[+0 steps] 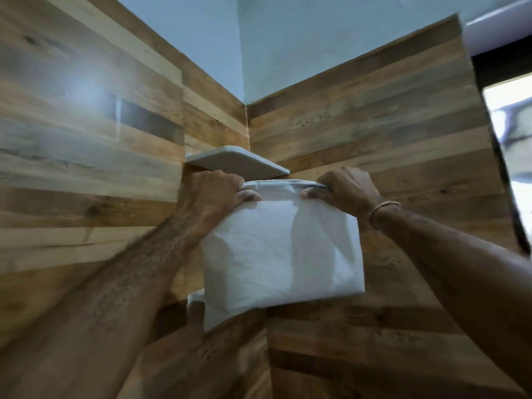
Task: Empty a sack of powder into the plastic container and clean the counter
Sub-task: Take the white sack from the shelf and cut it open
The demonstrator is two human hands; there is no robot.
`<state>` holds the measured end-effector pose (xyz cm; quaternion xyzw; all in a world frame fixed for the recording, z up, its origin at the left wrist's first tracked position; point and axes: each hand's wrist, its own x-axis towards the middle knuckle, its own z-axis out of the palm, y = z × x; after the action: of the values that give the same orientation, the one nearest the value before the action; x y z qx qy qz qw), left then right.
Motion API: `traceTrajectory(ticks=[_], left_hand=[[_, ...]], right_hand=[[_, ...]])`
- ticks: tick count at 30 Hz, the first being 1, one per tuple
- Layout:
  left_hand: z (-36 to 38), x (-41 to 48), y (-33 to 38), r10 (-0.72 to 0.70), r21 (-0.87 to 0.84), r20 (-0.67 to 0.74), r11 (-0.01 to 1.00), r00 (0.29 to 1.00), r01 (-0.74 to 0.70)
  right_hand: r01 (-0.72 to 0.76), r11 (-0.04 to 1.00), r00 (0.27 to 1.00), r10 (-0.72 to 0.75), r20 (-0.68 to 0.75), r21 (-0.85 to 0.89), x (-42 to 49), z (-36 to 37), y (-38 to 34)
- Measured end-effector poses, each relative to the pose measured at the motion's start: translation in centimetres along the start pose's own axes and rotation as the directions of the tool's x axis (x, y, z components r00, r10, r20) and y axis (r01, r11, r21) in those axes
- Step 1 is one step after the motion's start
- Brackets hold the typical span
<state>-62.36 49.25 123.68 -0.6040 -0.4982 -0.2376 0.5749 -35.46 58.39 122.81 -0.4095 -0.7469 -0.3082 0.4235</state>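
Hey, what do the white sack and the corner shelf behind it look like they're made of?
Sack: likely woven plastic fabric, matte white; a fine grid weave shows. Corner shelf: smooth matte white slab with rounded edges, perhaps stone or ceramic; cannot tell which.

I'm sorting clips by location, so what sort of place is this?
Likely an indoor corner of a home, perhaps a kitchen or wash area: wood-plank wall cladding meets at a corner, a white corner shelf is fixed there, and pale painted wall rises above.

I'm seeing a white woven sack point(283, 254), matt and coarse; glossy wood-grain wall panels point(86, 156); a smooth white corner shelf point(239, 162).
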Motion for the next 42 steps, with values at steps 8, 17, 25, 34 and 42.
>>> traceTrajectory(ticks=[8, 17, 25, 34, 42], left_hand=[[-5.5, -5.9, 15.9, 0.080, -0.225, -0.096, 0.969, 0.992, -0.100], [-9.3, -22.0, 37.2, 0.112, -0.485, 0.061, 0.872, 0.992, -0.069], [-13.3, -36.2, 48.0, 0.184, -0.540, 0.437, 0.836, 0.880, 0.094], [-18.1, -50.2, 49.8, 0.239, -0.555, 0.657, 0.796, 0.715, 0.244], [-19.0, -48.5, 41.9, 0.173, -0.436, 0.886, 0.628, 0.431, 0.644]], right_hand=[[0.023, 0.999, 0.991, -0.028, 0.128, 0.038, -17.7, -9.8, 8.8], [-0.067, 0.994, 0.912, 0.027, 0.408, 0.083, -44.8, -13.5, 14.5], [-0.293, 0.954, 0.727, 0.178, 0.663, 0.064, -61.6, -12.9, 13.7], [-0.330, 0.944, 0.616, 0.233, 0.753, -0.022, -72.6, -10.8, 9.4], [-0.329, 0.928, 0.773, 0.157, 0.614, 0.176, -71.0, -10.1, 0.7]])
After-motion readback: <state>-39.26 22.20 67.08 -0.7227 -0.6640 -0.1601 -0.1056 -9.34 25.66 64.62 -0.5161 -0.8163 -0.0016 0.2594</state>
